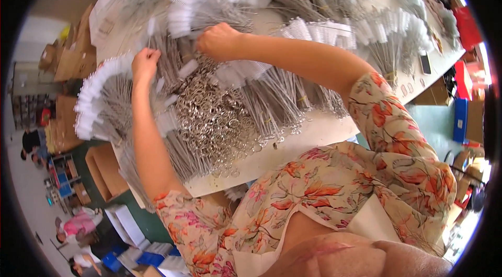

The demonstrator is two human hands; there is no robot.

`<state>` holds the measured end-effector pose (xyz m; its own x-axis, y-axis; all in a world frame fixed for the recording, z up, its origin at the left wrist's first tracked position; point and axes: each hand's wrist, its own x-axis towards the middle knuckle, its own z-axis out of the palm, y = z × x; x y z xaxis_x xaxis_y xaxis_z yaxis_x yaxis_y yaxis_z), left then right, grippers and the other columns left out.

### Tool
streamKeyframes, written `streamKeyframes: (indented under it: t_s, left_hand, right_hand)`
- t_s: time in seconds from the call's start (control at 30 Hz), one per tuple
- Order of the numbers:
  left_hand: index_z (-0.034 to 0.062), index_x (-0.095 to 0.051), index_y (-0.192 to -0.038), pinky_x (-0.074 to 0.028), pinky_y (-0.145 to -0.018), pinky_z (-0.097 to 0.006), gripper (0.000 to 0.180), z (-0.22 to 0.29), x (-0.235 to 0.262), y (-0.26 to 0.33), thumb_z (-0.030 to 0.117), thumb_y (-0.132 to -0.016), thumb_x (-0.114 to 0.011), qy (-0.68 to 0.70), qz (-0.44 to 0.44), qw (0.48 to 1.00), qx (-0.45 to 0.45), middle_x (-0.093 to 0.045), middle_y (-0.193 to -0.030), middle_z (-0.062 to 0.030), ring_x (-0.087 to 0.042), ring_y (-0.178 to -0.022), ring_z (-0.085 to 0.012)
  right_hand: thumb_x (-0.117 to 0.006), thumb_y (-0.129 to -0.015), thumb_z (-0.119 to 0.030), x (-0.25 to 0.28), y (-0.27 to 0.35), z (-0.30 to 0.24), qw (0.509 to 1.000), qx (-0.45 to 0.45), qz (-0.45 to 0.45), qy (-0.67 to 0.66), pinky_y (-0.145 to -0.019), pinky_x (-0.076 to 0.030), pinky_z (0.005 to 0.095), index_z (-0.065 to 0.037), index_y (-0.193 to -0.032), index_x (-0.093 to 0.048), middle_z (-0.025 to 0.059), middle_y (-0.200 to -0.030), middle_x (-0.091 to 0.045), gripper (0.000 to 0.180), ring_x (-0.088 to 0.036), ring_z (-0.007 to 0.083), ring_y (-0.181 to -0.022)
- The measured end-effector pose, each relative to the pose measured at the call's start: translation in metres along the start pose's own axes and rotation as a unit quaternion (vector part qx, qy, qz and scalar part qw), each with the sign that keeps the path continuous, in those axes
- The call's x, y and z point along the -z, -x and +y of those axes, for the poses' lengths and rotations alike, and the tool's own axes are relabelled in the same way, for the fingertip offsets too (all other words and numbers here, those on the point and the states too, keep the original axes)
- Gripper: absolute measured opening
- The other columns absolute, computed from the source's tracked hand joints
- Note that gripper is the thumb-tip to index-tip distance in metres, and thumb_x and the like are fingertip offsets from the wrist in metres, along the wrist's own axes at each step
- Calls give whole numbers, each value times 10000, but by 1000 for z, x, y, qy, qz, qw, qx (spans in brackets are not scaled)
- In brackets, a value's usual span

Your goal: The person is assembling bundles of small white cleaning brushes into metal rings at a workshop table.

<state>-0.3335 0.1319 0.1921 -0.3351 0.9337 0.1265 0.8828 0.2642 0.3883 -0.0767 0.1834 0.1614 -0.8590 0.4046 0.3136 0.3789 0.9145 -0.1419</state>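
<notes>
My left hand [144, 64] is raised over the far left of the table, with its fingertips pinched together. Whatever lies between them is too small to tell. To its right, my right hand [220, 41] is curled closed with the back of the hand up, hiding its fingertips and anything in them. Below and between both hands spreads a heap of silvery metal rings [214, 112]. Thin wire-handled brushes [170, 57] with white bristle heads lie between the hands. A fanned bundle of similar brushes [107, 91] is beside my left hand.
More bundled brushes [277, 94] cover the white table [324, 129], several tied in bands. A dark phone [425, 64] lies near its right edge. An open cardboard box [106, 170] stands on the floor at left. Other people [81, 227] are farther off at lower left.
</notes>
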Motion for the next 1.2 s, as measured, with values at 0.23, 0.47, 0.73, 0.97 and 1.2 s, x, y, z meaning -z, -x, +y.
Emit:
streamKeyframes:
  t_s: [0.23,0.47,0.73,0.97,1.2]
  left_hand:
    - [15,-601,-823,-404,-572,-280,199,10,4,5,212,-807,-580,128,-45,989,60,-582,-674,-64,-495,-598,-133]
    - [-7,-612,-756,-408,-570,-284,173,19,11,2,164,-755,-588,78,-45,995,48,-593,-655,-56,-511,-604,-127]
    - [-9,-638,-782,-412,-569,-256,220,28,14,10,206,-734,-653,209,5,976,63,-609,-654,-36,-521,-592,-110]
    - [11,-618,-941,-321,-410,-250,170,35,15,11,94,-794,-598,256,182,949,-5,-610,-695,-29,-435,-478,-80]
    - [-28,-561,-1087,-234,-390,-172,263,73,35,39,112,-864,-573,531,132,836,32,-580,-821,-37,-320,-467,-23]
  right_hand:
    - [-650,-734,-187,9,21,12,942,56,207,-257,-689,-486,348,-118,-807,-645,39,-817,-589,100,-603,225,-758]
    - [-683,-744,-121,23,13,18,895,59,172,-408,-698,-468,299,-45,-841,-636,45,-823,-606,132,-586,171,-802]
    - [-656,-765,-50,49,8,-7,878,77,227,-414,-699,-493,289,-48,-839,-643,46,-814,-620,75,-601,146,-761]
    - [-647,-800,-81,70,-6,-3,774,-31,203,-599,-722,-500,247,-16,-881,-638,35,-817,-643,105,-612,105,-763]
    - [-673,-734,-235,48,-12,48,948,-38,162,-272,-638,-518,262,-62,-814,-684,33,-750,-675,191,-641,116,-670]
